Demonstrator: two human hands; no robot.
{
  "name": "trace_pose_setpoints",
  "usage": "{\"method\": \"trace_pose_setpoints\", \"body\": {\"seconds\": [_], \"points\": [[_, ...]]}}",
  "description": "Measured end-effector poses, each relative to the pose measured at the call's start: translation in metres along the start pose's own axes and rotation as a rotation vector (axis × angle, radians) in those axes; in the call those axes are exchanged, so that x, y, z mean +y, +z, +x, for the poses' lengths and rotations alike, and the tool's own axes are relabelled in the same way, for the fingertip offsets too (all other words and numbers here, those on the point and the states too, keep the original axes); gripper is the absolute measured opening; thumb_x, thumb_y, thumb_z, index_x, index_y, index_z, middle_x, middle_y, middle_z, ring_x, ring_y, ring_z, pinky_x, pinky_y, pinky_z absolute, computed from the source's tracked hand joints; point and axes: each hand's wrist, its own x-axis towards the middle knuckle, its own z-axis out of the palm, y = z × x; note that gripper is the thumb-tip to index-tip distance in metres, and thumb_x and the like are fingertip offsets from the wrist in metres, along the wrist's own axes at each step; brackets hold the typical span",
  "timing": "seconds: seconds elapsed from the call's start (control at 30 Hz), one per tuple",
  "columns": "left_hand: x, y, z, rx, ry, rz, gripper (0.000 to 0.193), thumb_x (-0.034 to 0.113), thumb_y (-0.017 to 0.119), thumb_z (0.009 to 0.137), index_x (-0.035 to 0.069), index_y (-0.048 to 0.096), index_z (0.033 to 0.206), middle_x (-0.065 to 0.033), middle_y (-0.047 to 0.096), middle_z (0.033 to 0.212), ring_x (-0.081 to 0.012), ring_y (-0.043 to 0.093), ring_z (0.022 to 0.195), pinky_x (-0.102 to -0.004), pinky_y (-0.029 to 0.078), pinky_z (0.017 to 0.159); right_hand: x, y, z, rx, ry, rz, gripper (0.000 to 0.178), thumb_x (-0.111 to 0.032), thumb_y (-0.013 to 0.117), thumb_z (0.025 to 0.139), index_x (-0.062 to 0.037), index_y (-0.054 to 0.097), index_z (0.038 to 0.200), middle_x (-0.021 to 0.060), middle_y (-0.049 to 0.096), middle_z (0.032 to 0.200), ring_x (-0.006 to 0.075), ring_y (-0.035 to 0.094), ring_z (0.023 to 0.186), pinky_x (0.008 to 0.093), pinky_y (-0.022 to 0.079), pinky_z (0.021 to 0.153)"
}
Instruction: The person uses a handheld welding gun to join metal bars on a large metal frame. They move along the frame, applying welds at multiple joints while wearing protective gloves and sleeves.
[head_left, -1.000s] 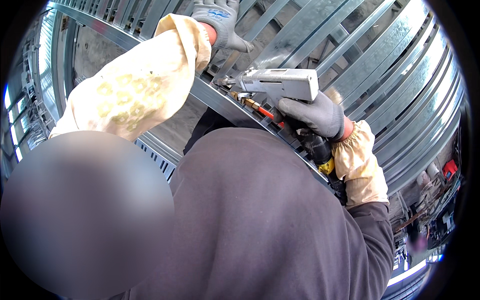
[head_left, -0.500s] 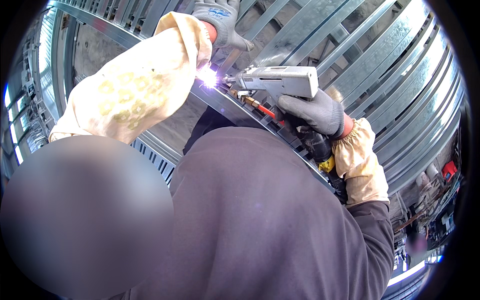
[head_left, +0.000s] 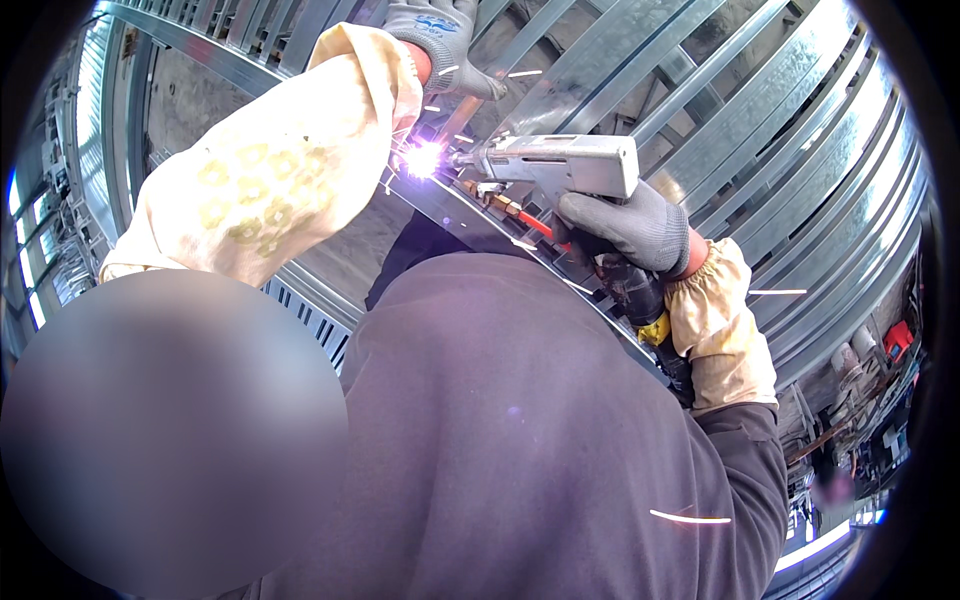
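Right hand: the right hand, in a grey glove, has its fingers wrapped tight around the handle of a grey welding gun.
Welding gun: it lies level, tip pointing left, just above a shiny steel bar.
Spark: a bright white-purple spark glows where the tip meets the bar, and little sparks fly off.
Left hand: the left hand, in a grey glove, rests on the metal frame near the top. I cannot tell if its fingers grip anything.
Sleeves: both arms wear yellow sleeves.
Hose: a black hose hangs below the right hand.
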Motion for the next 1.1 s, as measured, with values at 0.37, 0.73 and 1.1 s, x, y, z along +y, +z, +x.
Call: {"method": "trace_pose_setpoints", "body": {"seconds": [0.37, 0.73, 1.1], "points": [[-0.002, 0.005, 0.002, -0.001, -0.013, 0.007, 0.153, 0.080, 0.076, 0.063, -0.009, -0.002, 0.160, -0.0353, -0.001, 0.167, -0.0497, -0.005, 0.156, -0.0573, 0.000, 0.127, 0.001, 0.001, -0.005, -0.001, -0.020, -0.025, 0.044, -0.036, 0.071, 0.098, -0.0009, 0.065, 0.124, 0.0012, 0.068, 0.088, 0.0040, 0.063, 0.067, 0.0199, 0.049, 0.054], [-0.005, 0.008, 0.009, 0.006, -0.002, 0.007, 0.154, 0.081, 0.076, 0.062, -0.009, -0.001, 0.161, -0.0355, 0.000, 0.167, -0.0502, -0.004, 0.156, -0.0575, 0.001, 0.127, 0.007, 0.001, -0.009, 0.020, -0.070, -0.023, 0.046, -0.038, 0.071, 0.097, 0.0004, 0.065, 0.123, 0.0013, 0.068, 0.090, 0.0048, 0.062, 0.069, 0.0213, 0.051, 0.058], [-0.005, 0.007, 0.005, 0.013, -0.008, 0.007, 0.155, 0.083, 0.075, 0.061, -0.009, 0.000, 0.161, -0.0358, 0.001, 0.167, -0.0507, -0.002, 0.156, -0.0578, 0.002, 0.127, 0.003, 0.002, -0.016, 0.008, -0.043, -0.004, 0.045, -0.035, 0.071, 0.098, 0.0007, 0.064, 0.125, 0.0012, 0.068, 0.088, 0.0040, 0.062, 0.068, 0.0191, 0.049, 0.055]]}}
